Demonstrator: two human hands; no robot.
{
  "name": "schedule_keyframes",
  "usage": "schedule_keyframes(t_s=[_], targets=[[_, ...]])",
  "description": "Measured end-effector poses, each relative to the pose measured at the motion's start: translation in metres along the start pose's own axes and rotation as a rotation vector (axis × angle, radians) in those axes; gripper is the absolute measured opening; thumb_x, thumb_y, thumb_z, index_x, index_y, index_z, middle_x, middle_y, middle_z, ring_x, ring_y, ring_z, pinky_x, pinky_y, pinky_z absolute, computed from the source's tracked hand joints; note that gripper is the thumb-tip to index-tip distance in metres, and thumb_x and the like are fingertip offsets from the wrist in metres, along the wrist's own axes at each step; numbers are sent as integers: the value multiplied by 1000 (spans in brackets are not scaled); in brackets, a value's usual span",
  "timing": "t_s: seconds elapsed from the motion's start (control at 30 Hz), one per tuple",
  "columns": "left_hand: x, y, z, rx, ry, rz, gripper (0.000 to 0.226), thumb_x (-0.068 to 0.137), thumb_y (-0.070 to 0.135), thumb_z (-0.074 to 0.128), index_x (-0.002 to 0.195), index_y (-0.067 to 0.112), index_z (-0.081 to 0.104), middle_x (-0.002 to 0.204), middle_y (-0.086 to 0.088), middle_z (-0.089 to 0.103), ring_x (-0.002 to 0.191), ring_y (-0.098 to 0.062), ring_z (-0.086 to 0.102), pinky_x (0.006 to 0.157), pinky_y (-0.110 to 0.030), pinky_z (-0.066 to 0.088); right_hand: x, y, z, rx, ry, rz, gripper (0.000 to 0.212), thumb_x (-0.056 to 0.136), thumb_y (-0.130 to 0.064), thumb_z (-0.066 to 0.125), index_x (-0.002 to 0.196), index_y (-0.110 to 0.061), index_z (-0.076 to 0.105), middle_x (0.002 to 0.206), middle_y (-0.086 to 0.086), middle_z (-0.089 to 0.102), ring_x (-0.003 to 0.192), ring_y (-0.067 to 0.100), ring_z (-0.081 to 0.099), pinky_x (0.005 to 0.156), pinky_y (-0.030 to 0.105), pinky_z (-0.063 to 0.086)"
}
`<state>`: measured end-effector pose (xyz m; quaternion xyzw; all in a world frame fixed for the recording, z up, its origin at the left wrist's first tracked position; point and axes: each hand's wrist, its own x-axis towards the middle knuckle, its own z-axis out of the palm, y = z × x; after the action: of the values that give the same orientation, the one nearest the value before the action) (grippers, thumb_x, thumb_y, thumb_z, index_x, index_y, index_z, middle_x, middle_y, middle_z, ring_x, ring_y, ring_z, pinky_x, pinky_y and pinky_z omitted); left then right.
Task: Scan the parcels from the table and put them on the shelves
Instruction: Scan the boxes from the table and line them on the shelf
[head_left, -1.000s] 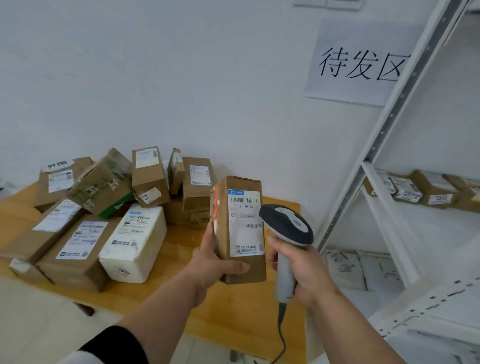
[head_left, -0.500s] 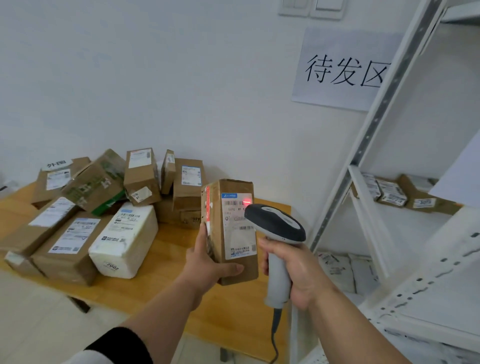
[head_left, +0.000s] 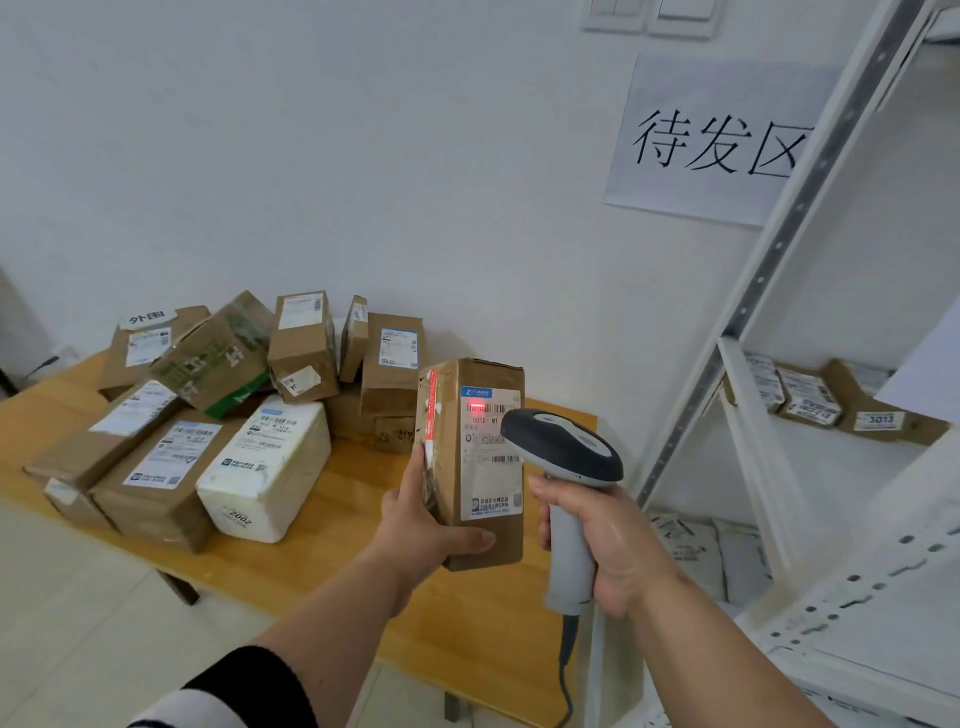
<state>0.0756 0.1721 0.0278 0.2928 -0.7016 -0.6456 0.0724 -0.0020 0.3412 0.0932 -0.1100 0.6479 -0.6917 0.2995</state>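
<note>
Head view: left grip (head_left: 415, 525) clasps upright parcel (head_left: 478, 467) beside scanner (head_left: 563, 457).

soft, even, cool white light fills the room, source out of frame. shadows are faint: a pale one on the wall (head_left: 363, 156) behind the parcel pile (head_left: 218, 405). a red scanner glow marks the held parcel's label (head_left: 491, 452). wide-angle bending curves the shelf upright (head_left: 779, 260) near the right edge. small label print is smeared; the right shelf area looks slightly blurred
</note>
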Motion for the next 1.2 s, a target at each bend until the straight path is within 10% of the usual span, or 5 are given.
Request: schedule_keyframes(t_s=[1.2], targets=[[-18, -22, 6, -76, 33, -13, 135, 32, 34, 96, 132, 76, 16, 138, 2, 42, 126, -29, 46, 96, -61, 50, -46, 15, -22, -81, 45, 130, 12, 80, -10, 79, 88, -5, 70, 65, 10, 57, 58, 19, 54, 57, 31, 48]])
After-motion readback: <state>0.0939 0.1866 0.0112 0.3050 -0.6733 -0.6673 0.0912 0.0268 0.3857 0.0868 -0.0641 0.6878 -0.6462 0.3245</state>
